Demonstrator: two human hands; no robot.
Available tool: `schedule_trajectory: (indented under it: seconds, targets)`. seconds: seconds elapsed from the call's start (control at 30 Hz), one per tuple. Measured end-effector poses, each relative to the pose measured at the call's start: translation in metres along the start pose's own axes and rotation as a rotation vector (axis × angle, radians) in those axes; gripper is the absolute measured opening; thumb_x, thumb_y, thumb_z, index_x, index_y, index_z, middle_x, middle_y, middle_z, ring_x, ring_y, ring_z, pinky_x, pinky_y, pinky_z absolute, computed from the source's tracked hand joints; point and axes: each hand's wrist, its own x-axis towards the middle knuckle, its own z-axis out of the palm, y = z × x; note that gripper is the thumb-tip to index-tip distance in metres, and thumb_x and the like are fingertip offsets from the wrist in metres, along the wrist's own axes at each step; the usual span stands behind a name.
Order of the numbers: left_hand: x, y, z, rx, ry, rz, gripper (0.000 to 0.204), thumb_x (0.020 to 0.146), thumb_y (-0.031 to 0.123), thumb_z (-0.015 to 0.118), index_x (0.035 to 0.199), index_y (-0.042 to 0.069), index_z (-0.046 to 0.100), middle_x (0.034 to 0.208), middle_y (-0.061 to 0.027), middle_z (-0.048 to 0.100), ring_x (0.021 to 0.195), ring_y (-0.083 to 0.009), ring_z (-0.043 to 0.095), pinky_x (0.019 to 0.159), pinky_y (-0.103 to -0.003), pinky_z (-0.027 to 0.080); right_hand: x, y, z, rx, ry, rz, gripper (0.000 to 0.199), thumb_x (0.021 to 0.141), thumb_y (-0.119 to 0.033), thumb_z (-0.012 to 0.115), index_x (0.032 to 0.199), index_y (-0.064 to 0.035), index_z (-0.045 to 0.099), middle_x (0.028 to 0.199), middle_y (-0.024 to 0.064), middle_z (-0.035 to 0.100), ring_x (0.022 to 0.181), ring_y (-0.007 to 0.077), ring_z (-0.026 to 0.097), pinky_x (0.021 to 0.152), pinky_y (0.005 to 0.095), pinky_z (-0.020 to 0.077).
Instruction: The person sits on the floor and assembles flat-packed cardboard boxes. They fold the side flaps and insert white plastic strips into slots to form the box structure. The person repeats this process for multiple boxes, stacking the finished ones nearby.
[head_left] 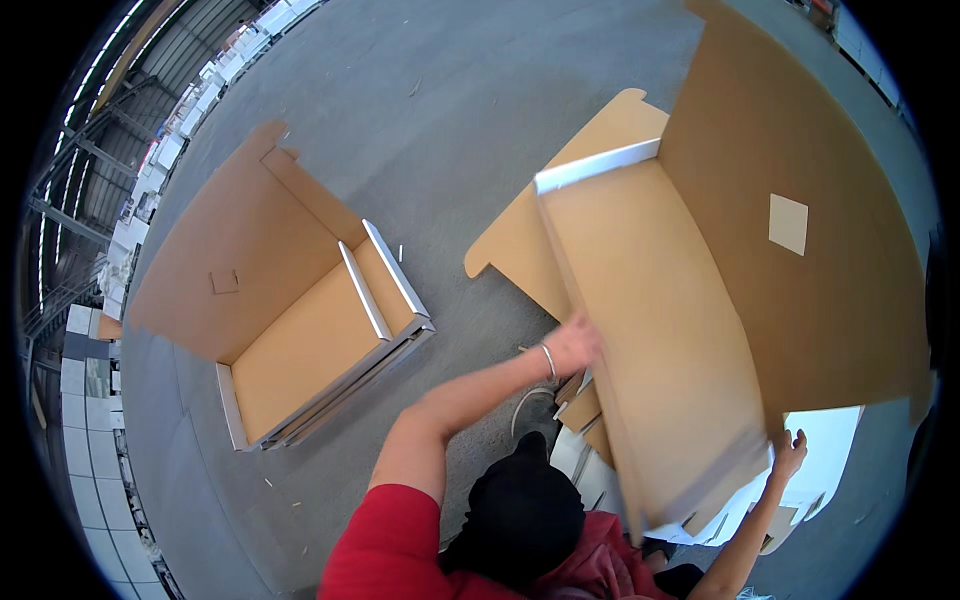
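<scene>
A large brown cardboard box (650, 270) stands in front of me, its tall lid panel (820, 130) raised on the right and a pale paper square (788, 224) stuck on it. At the box's long left side, my left hand (575, 345) is curled on the wall's edge, slightly blurred; a light bracelet is on the wrist. My right hand (789, 456) rests against the near right corner, fingers up and apart, palm side partly hidden. The near end of the box is smeared by motion. White-faced cardboard pieces (825, 455) lie beneath this end.
To the left, another open box (310, 360) with a raised lid sits on more flat cardboard. A flat brown sheet (520, 235) sticks out under the far end of my box. Small scraps lie on the grey concrete floor (440, 130). White stacks (180, 125) line the far left.
</scene>
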Motion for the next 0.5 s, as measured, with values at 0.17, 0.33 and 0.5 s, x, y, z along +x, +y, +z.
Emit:
schedule_trajectory:
  seconds: [0.17,0.33,0.5]
  targets:
    - [0.015,-0.021,-0.062,0.158,-0.301,0.012,0.028,0.082,0.019,0.056,0.109,0.014,0.062,0.123,-0.0157,0.053,0.126,-0.0361,0.042,0.088,-0.069,0.040,0.033,0.007,0.018,0.043,-0.028,-0.242,0.051,0.088,-0.033,0.064,0.128,-0.0012,0.056,0.115,0.0158,0.063,0.097,0.0327,0.061,0.088,0.0434,0.0478]
    - [-0.053,0.028,-0.033,-0.181,-0.403,0.197,0.028,0.080,0.019,0.059,0.108,0.016,0.060,0.124,-0.0130,0.051,0.126,-0.0346,0.042,0.088,-0.065,0.043,0.050,-0.065,0.035,-0.045,-0.205,-0.262,0.049,0.088,-0.032,0.063,0.126,-0.0012,0.057,0.113,0.0144,0.063,0.096,0.0296,0.060,0.087,0.0411,0.0479]
    - [-0.040,0.026,-0.053,-0.371,-0.302,0.199,0.026,0.071,0.016,0.067,0.097,0.014,0.063,0.125,-0.0119,0.051,0.125,-0.0332,0.043,0.090,-0.061,0.043,0.055,-0.077,0.019,-0.027,-0.352,-0.157,0.047,0.088,-0.031,0.062,0.124,-0.0013,0.058,0.111,0.0129,0.063,0.096,0.0265,0.060,0.085,0.0389,0.0479]
